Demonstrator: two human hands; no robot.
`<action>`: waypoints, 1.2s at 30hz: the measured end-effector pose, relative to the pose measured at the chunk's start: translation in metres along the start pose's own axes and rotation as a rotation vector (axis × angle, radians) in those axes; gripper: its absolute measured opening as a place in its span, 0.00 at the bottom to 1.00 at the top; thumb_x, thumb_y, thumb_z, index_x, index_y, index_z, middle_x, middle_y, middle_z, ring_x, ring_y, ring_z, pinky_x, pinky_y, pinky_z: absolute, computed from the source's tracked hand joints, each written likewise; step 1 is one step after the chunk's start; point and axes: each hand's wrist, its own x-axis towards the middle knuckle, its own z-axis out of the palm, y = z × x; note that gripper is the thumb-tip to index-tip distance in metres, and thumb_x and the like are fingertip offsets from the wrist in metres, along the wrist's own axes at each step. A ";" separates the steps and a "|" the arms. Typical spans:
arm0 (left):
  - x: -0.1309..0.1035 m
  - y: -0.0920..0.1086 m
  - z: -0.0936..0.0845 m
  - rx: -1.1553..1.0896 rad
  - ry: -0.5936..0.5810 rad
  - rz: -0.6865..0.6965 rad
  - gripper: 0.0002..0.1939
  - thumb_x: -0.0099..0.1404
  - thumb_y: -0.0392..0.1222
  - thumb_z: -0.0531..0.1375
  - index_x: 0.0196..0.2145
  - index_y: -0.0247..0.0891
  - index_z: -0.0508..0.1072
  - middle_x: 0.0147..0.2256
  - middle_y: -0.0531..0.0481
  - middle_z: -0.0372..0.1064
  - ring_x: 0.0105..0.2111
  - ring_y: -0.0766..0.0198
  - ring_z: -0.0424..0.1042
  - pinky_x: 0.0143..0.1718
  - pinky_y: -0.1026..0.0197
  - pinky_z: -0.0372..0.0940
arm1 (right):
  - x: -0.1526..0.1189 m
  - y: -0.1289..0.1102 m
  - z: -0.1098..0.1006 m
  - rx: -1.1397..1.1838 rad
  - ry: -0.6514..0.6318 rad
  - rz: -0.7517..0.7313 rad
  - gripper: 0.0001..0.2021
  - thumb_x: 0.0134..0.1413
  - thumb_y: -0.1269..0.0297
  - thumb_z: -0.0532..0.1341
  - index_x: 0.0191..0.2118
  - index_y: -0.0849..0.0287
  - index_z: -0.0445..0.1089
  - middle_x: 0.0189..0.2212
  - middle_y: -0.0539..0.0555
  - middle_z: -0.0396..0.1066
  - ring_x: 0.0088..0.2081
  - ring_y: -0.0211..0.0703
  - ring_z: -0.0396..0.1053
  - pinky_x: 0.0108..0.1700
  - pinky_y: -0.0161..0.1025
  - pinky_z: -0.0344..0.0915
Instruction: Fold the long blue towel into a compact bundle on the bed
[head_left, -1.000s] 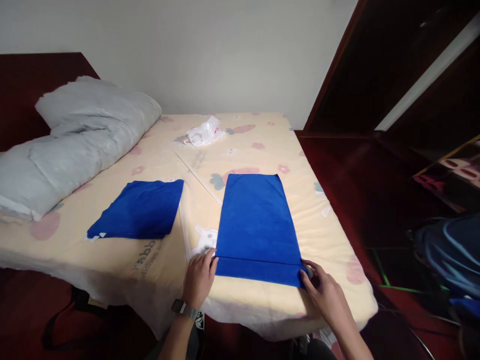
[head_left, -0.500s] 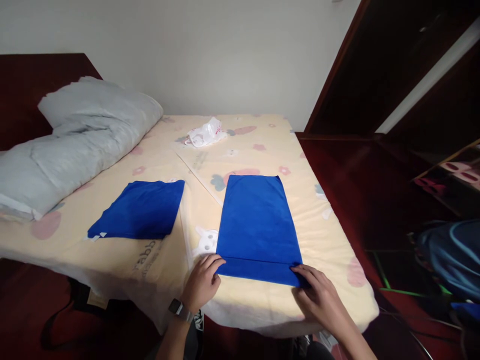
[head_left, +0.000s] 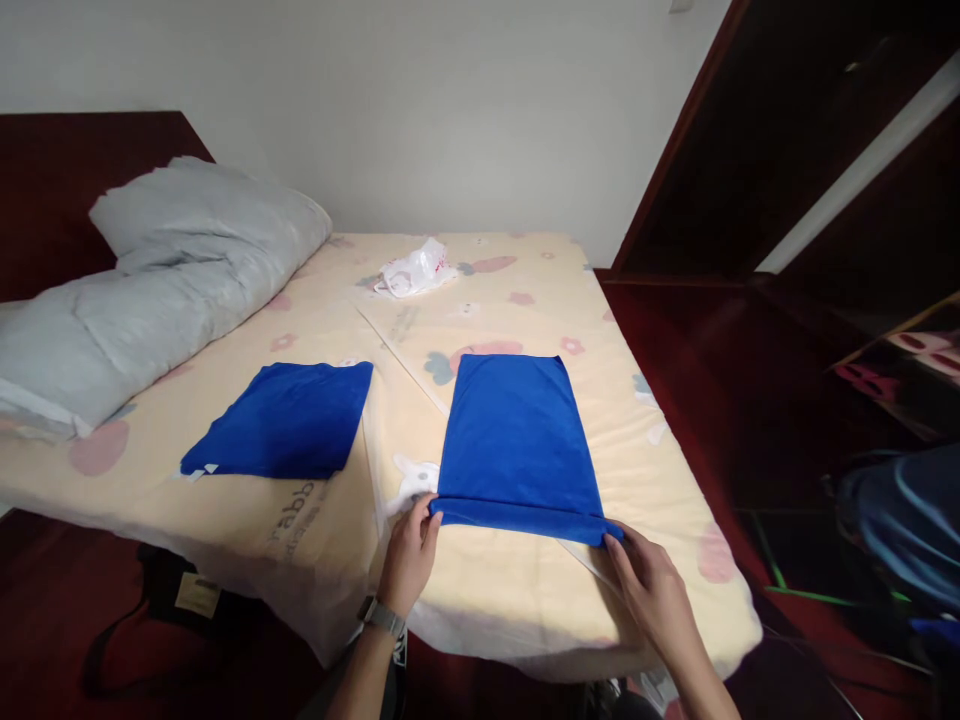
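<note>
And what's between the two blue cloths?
In the head view, it's the bedsheet, with pale lines and a white rabbit print, which sits beside the right cloth.

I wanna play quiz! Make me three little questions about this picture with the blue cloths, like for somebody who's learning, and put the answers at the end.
1. True or false: the left hand and the right hand hold the same blue cloth.
2. Pick one: which wrist has a watch on it? A) the right B) the left C) neither
3. Fill the gap: the crumpled white bag lies on the ____.

Key:
1. True; each hand pinches one end of its folded near edge.
2. B, the left.
3. bed.
</note>
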 end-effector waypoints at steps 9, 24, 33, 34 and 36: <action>-0.009 -0.005 -0.008 0.297 -0.047 0.050 0.18 0.74 0.49 0.51 0.55 0.43 0.72 0.43 0.43 0.79 0.42 0.51 0.79 0.42 0.52 0.73 | -0.004 0.008 -0.007 -0.134 -0.086 0.021 0.23 0.63 0.43 0.52 0.53 0.52 0.69 0.43 0.57 0.77 0.44 0.56 0.73 0.46 0.52 0.67; -0.009 0.004 -0.038 0.170 -0.230 0.352 0.22 0.66 0.37 0.58 0.57 0.48 0.70 0.57 0.46 0.69 0.57 0.52 0.68 0.59 0.49 0.66 | -0.008 0.013 -0.013 -0.118 -0.227 -0.304 0.23 0.56 0.62 0.58 0.59 0.51 0.63 0.58 0.55 0.67 0.58 0.52 0.65 0.58 0.52 0.65; 0.001 -0.007 -0.020 0.033 -0.141 0.137 0.17 0.73 0.46 0.53 0.56 0.45 0.69 0.54 0.46 0.73 0.55 0.54 0.71 0.58 0.49 0.67 | -0.007 0.000 -0.012 0.052 -0.192 0.013 0.22 0.64 0.46 0.53 0.59 0.50 0.62 0.56 0.55 0.70 0.56 0.51 0.68 0.57 0.50 0.66; 0.001 -0.006 -0.019 0.024 -0.133 0.107 0.17 0.73 0.48 0.52 0.56 0.45 0.70 0.51 0.45 0.75 0.52 0.54 0.73 0.55 0.50 0.69 | -0.006 -0.002 -0.011 0.061 -0.177 0.033 0.23 0.64 0.45 0.52 0.58 0.51 0.63 0.55 0.55 0.71 0.55 0.51 0.69 0.56 0.49 0.66; 0.002 -0.004 -0.019 -0.001 -0.108 0.067 0.17 0.73 0.49 0.52 0.54 0.44 0.71 0.46 0.45 0.77 0.47 0.54 0.76 0.50 0.51 0.71 | -0.006 -0.004 -0.011 0.058 -0.133 0.034 0.23 0.63 0.44 0.52 0.55 0.53 0.66 0.53 0.57 0.72 0.54 0.53 0.69 0.56 0.50 0.66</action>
